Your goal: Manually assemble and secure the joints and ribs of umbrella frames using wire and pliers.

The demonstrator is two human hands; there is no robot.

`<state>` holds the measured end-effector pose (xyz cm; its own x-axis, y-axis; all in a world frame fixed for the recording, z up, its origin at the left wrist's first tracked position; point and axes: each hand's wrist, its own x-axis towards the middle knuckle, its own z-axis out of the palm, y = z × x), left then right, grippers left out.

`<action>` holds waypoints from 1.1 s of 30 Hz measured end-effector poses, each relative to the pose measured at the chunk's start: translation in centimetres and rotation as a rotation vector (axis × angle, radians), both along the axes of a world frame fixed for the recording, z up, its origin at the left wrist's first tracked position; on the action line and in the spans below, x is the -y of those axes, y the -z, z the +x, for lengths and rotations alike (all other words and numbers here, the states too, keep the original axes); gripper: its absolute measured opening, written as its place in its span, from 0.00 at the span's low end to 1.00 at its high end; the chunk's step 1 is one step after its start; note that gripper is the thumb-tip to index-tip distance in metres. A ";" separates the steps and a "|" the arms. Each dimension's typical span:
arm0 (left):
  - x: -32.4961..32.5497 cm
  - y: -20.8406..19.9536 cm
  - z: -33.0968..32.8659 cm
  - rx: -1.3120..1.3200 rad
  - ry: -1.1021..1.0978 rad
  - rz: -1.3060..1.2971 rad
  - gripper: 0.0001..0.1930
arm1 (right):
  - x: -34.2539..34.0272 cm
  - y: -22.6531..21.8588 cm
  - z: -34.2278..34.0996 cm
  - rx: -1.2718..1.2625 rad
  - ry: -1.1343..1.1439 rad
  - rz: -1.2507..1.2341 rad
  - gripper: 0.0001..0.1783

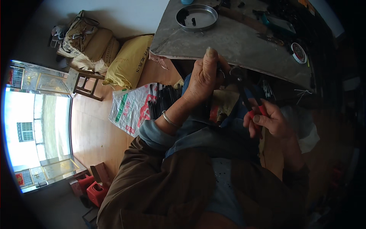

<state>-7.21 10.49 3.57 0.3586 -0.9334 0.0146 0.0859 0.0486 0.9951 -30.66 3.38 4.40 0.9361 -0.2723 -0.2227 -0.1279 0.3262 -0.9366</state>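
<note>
My right hand is closed around the red handles of a pair of dark end-cutting pincers. The jaws point up and left, close to the fingers of my left hand. That hand is closed, thumb upright, with its fingers curled out of sight; whatever it grips is too dark to make out. Both hands are above my lap, in front of the table's near edge. Below and left of my left hand, many thin black rods lie on a white plastic bag with red and green print.
A grey table bears a round metal dish with black bits in it, a teal tray and a small white dish. A yellow sack, a wooden stool and red containers stand to the left.
</note>
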 end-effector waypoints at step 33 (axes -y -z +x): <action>0.9 -0.2 -2.1 0.071 -0.135 -0.115 0.33 | -2.7 0.3 9.3 0.226 0.723 -0.832 0.01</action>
